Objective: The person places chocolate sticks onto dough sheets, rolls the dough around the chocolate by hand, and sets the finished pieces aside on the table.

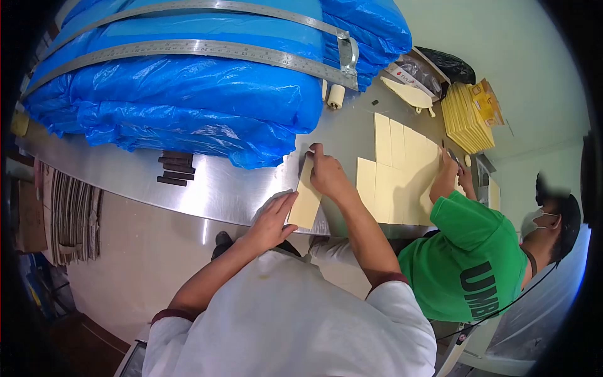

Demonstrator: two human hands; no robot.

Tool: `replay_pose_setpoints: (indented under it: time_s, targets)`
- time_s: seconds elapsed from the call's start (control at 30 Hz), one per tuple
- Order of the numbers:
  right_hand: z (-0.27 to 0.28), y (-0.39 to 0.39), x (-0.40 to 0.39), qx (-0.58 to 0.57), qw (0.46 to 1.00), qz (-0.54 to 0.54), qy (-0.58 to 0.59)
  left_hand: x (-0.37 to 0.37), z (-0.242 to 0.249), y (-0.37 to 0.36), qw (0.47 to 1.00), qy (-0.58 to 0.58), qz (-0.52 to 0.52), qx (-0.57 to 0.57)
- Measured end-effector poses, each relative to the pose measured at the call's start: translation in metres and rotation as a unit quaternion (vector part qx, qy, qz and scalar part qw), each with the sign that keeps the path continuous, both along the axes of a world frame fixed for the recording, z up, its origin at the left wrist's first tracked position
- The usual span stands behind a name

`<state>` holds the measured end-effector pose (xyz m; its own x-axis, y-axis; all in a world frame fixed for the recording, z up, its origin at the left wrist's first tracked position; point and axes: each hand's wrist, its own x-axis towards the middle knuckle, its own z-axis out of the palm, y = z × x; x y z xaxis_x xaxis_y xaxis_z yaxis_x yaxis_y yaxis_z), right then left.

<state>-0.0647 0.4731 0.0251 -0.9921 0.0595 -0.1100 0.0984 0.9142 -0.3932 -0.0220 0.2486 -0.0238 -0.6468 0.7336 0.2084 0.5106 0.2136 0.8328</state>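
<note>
A pale yellow rectangular dough strip (305, 198) lies lengthwise before me at the front edge of the metal table. My left hand (271, 223) rests along its left side near the close end, fingers stretched out and thumb apart. At the far end, my right hand (326, 174) has its fingers curled over the dough strip and pressed on it; the fingertips are partly hidden. To the right lie several more dough pieces (392, 179), side by side in two rows. Several dark brown sticks (176, 169) are on the table at my left.
Large blue plastic-wrapped bundles (188, 88) with a metal ruler (188, 47) on top fill the back left. A small dough roll (336, 96) sits behind. A co-worker in a green shirt (465, 251) works at right, near a yellow stack (465, 119).
</note>
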Motion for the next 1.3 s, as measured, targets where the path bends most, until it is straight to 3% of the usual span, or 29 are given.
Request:
replay_pose_setpoints:
  time_s: [0.1,0.2,0.3,0.8,0.9,0.97,1.03,1.07,1.17,1.23,1.3]
  targets:
    - [0.011,0.014,0.001,-0.056,0.997,-0.008,0.049,0.002,0.002,-0.002,1.0,-0.008,-0.011,-0.007]
    - [-0.001,0.017,0.012,-0.025,0.999,-0.025,-0.01,-0.001,0.0,-0.001,1.0,-0.005,-0.007,-0.011]
    - [0.004,0.024,0.012,-0.068,0.997,-0.036,0.016,0.0,-0.002,0.0,1.0,0.006,-0.008,-0.013]
    - [0.024,0.023,0.029,-0.07,0.992,-0.105,0.012,-0.002,-0.001,-0.002,1.0,-0.005,-0.017,-0.001]
    - [-0.001,0.035,0.034,-0.043,0.995,-0.088,0.021,-0.001,-0.004,0.001,1.0,-0.014,-0.015,-0.007]
    - [-0.018,0.051,0.035,-0.146,0.983,-0.104,0.049,-0.003,0.0,-0.004,0.999,-0.033,-0.018,0.027]
    - [-0.005,0.051,0.039,-0.138,0.98,-0.118,0.086,-0.008,0.008,-0.028,0.996,-0.003,0.031,0.082]
    - [-0.01,0.052,0.042,-0.156,0.968,-0.118,0.158,-0.017,0.002,-0.051,0.993,0.017,0.088,0.081]
    - [-0.004,0.023,0.06,-0.189,0.949,-0.149,0.205,-0.065,-0.01,-0.137,0.948,0.075,0.294,0.099]
    - [-0.008,-0.001,0.074,-0.183,0.954,-0.139,0.194,-0.094,0.006,-0.192,0.913,0.125,0.388,0.003]
    - [-0.007,-0.036,0.081,-0.19,0.953,-0.118,0.206,-0.109,0.013,-0.215,0.917,0.166,0.36,-0.048]
